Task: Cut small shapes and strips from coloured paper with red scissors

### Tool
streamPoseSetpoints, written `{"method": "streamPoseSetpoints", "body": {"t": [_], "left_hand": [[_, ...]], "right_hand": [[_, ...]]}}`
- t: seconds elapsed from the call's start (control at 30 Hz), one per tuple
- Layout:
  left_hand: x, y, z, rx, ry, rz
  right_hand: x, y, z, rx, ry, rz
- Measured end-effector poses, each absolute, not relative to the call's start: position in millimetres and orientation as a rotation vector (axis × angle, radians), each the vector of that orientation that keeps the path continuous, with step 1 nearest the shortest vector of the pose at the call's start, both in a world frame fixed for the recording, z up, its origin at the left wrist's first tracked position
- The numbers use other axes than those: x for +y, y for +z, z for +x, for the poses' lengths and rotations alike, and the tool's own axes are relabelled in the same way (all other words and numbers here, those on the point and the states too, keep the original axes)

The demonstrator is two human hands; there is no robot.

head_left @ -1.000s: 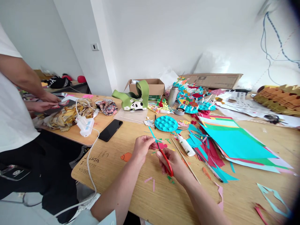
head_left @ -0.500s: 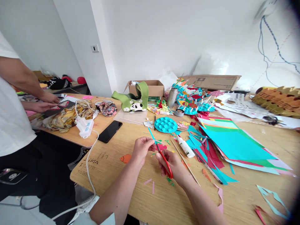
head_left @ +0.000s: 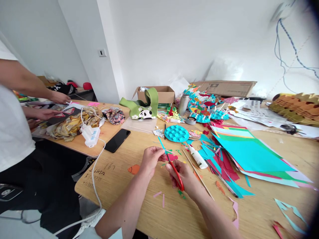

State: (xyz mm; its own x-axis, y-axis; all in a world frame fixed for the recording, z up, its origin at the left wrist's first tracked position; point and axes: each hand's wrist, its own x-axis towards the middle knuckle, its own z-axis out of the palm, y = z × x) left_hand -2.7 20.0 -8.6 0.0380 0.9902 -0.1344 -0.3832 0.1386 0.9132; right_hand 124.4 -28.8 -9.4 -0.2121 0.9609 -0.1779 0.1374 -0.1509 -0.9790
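Note:
My left hand [head_left: 153, 159] pinches a narrow strip of blue paper [head_left: 161, 142] that points up and away to the left. Closed around the red handles of a pair of scissors [head_left: 177, 176] is my right hand [head_left: 183, 174]; the blades reach the strip right beside my left fingertips. Whether the blades are parted I cannot tell. Beyond my hands lies a blue paper disc [head_left: 176, 133] with raised folds. A white glue bottle [head_left: 197, 156] and a thin wooden stick [head_left: 196, 172] are to the right. An orange paper fish [head_left: 134, 169] lies left of my left forearm.
Stacked coloured paper [head_left: 254, 152] and blue scraps [head_left: 234, 184] cover the right side. A phone [head_left: 117, 140], a power strip [head_left: 91, 136] with a trailing cable, and a green panda bag [head_left: 144, 108] stand left and behind. Another person's hands [head_left: 59, 98] work at the far left.
My hands, the scissors and the blue strip stay almost in place. At the left, the other person's upper hand has moved right and up, apart from the lower one.

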Motion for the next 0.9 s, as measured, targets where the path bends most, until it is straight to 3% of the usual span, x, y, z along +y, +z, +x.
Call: {"method": "streamPoseSetpoints", "body": {"t": [0.9], "left_hand": [[19.7,-10.8,-4.5,0.951,1.256,0.832]], "right_hand": [[-29.6,-15.0,124.9,-1.424,1.432,-1.300]]}}
